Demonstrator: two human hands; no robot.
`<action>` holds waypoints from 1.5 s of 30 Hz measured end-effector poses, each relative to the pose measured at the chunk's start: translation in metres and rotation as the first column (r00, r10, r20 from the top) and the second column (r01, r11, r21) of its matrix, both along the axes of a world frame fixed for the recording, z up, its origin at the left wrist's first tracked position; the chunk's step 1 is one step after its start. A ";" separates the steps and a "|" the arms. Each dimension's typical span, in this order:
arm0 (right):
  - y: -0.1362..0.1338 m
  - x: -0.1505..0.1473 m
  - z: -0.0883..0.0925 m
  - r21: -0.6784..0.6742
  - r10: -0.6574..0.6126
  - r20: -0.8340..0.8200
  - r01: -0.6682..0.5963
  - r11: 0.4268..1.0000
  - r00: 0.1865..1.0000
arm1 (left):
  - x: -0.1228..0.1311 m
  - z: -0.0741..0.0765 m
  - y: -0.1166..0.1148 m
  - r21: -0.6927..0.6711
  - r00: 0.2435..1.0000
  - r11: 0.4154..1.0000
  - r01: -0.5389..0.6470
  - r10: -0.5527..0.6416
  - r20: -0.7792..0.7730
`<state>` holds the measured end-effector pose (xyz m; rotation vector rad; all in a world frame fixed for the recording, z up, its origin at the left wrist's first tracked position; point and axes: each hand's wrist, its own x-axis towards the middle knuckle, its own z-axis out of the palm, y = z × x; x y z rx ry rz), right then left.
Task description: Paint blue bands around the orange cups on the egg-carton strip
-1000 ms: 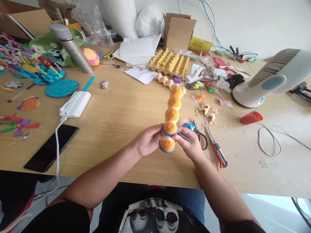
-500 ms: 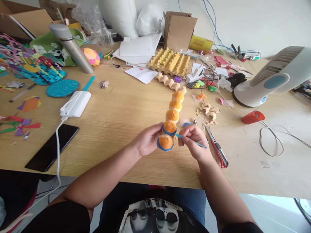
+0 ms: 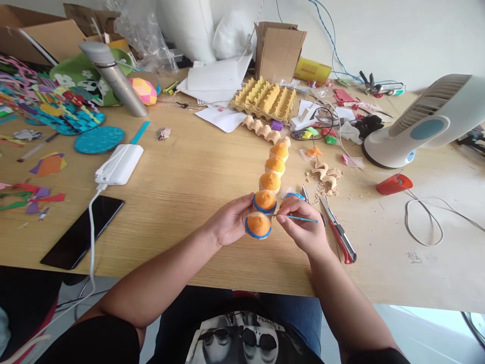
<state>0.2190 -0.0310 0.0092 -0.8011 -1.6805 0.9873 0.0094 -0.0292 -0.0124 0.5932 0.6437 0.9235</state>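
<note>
A strip of several egg-carton cups painted orange [image 3: 270, 181] lies lengthwise on the wooden table [image 3: 189, 192]. The two nearest cups have blue rims. My left hand [image 3: 228, 221] is closed on the near end of the strip from the left. My right hand [image 3: 303, 227] pinches a thin blue paintbrush [image 3: 297, 218] whose tip touches the strip between the two nearest cups. A small blue paint pot [image 3: 292, 195] peeks out just behind my right hand.
Scissors [image 3: 307, 197] and a red utility knife [image 3: 339, 235] lie right of my hand, beside cardboard scraps [image 3: 325, 177]. A red cap [image 3: 394, 184], white fan [image 3: 428, 121], yellow egg tray [image 3: 265, 97], power bank [image 3: 119, 163], black phone [image 3: 81, 231] and coloured paper crafts [image 3: 56, 108] surround.
My right hand has turned the brush from pointing down-right to nearly level, tip moving along the seam between the two nearest cups. My left hand keeps its hold.
</note>
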 end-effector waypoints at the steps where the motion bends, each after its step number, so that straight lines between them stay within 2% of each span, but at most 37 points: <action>1: 0.000 -0.001 0.000 0.055 -0.007 0.009 0.006 0.998 1.000 | 0.001 0.002 -0.001 -0.015 1.000 1.000 -0.010 0.010 0.008; 7: -0.001 -0.006 0.000 0.232 -0.150 0.094 0.125 0.965 0.984 | 0.002 0.007 -0.002 -0.059 0.998 0.998 -0.037 0.041 0.056; 12: -0.003 -0.006 -0.002 0.392 -0.224 0.132 0.157 0.907 0.966 | 0.003 0.010 -0.002 -0.116 0.993 0.992 -0.045 0.057 0.104; 16: -0.003 -0.006 -0.005 0.460 -0.271 0.138 0.181 0.869 0.953 | 0.004 0.012 -0.003 -0.145 0.990 0.987 -0.065 0.082 0.118; 25: -0.003 -0.008 -0.005 0.464 -0.294 0.152 0.194 0.864 0.944 | 0.007 0.012 -0.004 -0.113 0.990 0.989 -0.099 0.109 0.091; 32: -0.005 -0.006 -0.001 0.359 -0.196 0.115 0.144 0.922 0.974 | 0.006 0.010 -0.005 -0.054 0.991 0.994 -0.097 0.101 0.084; 37: -0.005 -0.006 0.001 0.386 -0.190 0.132 0.126 0.914 0.973 | 0.006 0.007 -0.004 -0.039 0.992 0.995 -0.089 0.092 0.087; 45: -0.004 -0.006 -0.004 0.456 -0.262 0.165 0.162 0.875 0.951 | 0.006 0.006 -0.004 -0.027 0.994 0.997 -0.076 0.078 0.079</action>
